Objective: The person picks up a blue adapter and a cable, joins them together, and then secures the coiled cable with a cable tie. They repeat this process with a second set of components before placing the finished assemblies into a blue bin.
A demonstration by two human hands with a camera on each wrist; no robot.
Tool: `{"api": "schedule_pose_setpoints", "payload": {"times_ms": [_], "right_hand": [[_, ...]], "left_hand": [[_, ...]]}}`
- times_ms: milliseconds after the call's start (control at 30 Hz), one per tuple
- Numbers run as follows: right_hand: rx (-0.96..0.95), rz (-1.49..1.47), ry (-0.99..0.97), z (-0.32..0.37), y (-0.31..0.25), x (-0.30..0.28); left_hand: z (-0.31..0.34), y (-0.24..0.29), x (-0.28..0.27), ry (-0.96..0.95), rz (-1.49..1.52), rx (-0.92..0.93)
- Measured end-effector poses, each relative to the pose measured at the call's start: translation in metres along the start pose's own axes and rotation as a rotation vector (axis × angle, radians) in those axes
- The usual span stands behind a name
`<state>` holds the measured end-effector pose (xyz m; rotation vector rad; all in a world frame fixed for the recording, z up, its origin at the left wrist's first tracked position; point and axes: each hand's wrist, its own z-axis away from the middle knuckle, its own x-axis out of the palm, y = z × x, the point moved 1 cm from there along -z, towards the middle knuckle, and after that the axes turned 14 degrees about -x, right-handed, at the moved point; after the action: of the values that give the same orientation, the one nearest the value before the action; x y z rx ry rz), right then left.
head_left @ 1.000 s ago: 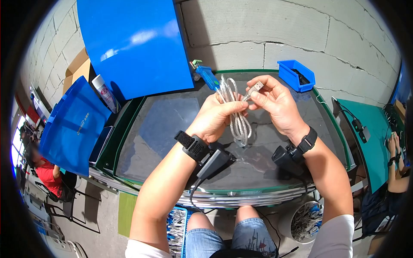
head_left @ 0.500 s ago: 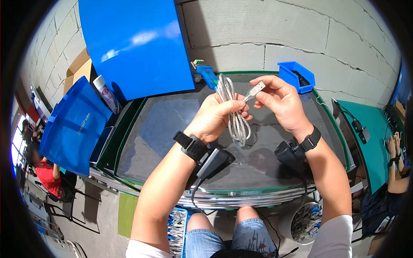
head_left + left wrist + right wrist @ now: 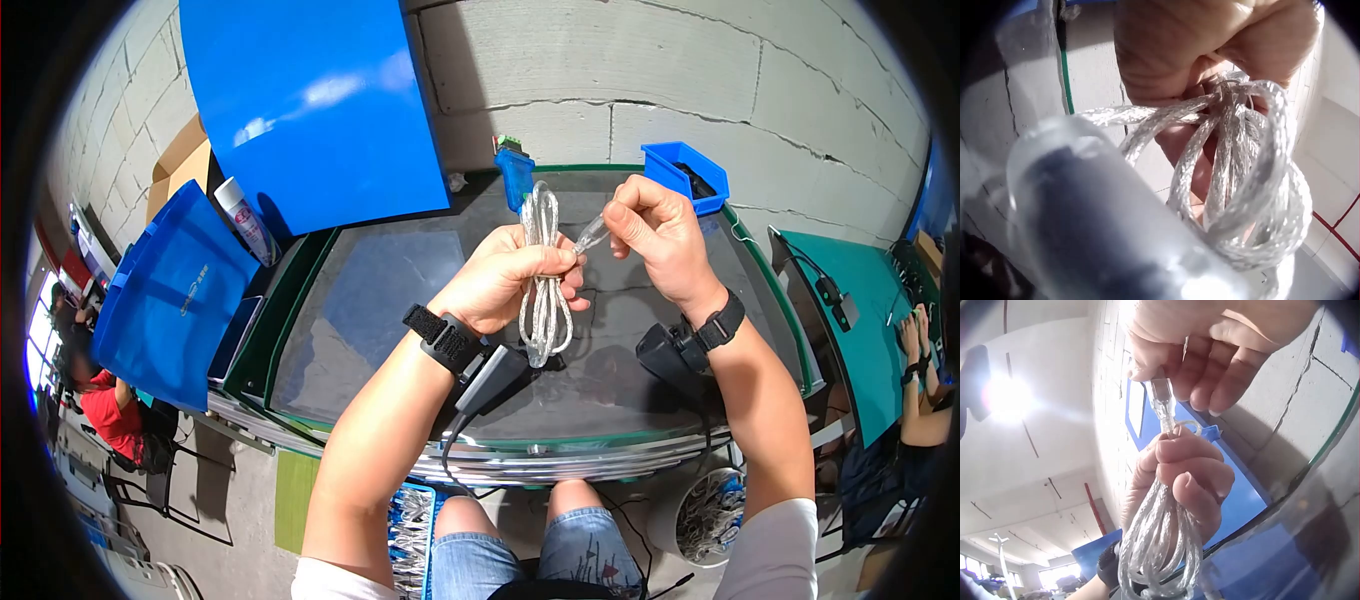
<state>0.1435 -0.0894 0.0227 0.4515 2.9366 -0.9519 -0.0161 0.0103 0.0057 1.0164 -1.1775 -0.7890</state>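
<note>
My left hand (image 3: 495,285) grips a coiled USB cable (image 3: 543,325) of clear, silvery braid round its middle, over the dark table mat. Loops of the cable (image 3: 1235,187) hang out below the fist in the left wrist view. From the coil's top rises a translucent blue connector housing (image 3: 515,178) with a green terminal block (image 3: 511,145) on its end. The USB plug (image 3: 1162,394) sticks out of the left fist. My right hand (image 3: 662,240) pinches this plug between thumb and forefinger; in the head view the fingers hide its metal tip.
A blue bin (image 3: 690,175) with black parts stands at the back right. To the left are a spray can (image 3: 245,218) and blue panels. Below the table's front edge stand a basket (image 3: 436,500) and a white bucket (image 3: 665,525) of cables. Another person works at right.
The blue connector has swung from leaning left to nearly upright, and the coil hangs straighter. My right fingers have closed over the plug's metal tip, which showed before.
</note>
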Motion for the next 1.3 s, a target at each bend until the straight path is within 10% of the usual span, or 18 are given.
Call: {"api": "schedule_pose_setpoints", "payload": {"times_ms": [500, 800, 1300], "right_hand": [[0.126, 0.004, 0.089, 0.001, 0.007, 0.015], [-0.122, 0.440, -0.385, 0.009, 0.004, 0.031], [-0.003, 0.331, -0.307, 0.006, 0.013, 0.017]], "left_hand": [[-0.002, 0.002, -0.004, 0.169, 0.049, 0.081], [-0.005, 0.002, -0.018, 0.326, 0.162, 0.246], [-0.002, 0.007, -0.019, 0.341, -0.018, 0.121]]}}
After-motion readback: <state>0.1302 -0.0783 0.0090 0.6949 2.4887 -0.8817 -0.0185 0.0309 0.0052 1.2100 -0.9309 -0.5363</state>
